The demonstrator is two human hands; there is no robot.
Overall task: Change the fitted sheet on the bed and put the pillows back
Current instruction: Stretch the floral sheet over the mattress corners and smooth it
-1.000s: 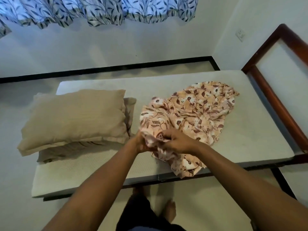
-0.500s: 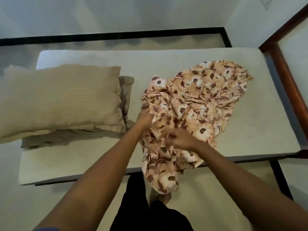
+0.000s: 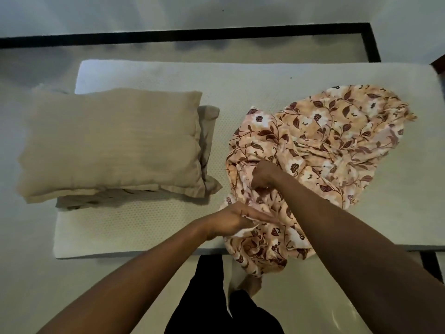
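Two stacked beige fabric pillows [image 3: 113, 145] lie well left of the fingers, on the bare white dimpled mattress [image 3: 265, 88]. The left hand [image 3: 228, 221] pinches a pale edge of the crumpled peach floral fabric sheet [image 3: 337, 141], its fingers [image 3: 260, 216] nearly straight. The sheet spreads beyond and right of both hands, one end hanging over the near mattress edge. The right hand [image 3: 265, 175], curled tight, grips its bunched folds.

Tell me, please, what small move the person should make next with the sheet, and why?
Probably draw the hands apart to open the sheet and find a corner. It lies bunched on the bare mattress, part hanging over the near edge; the right hand grips its folds, the left hand pinches an edge. The pillows occupy the left end.
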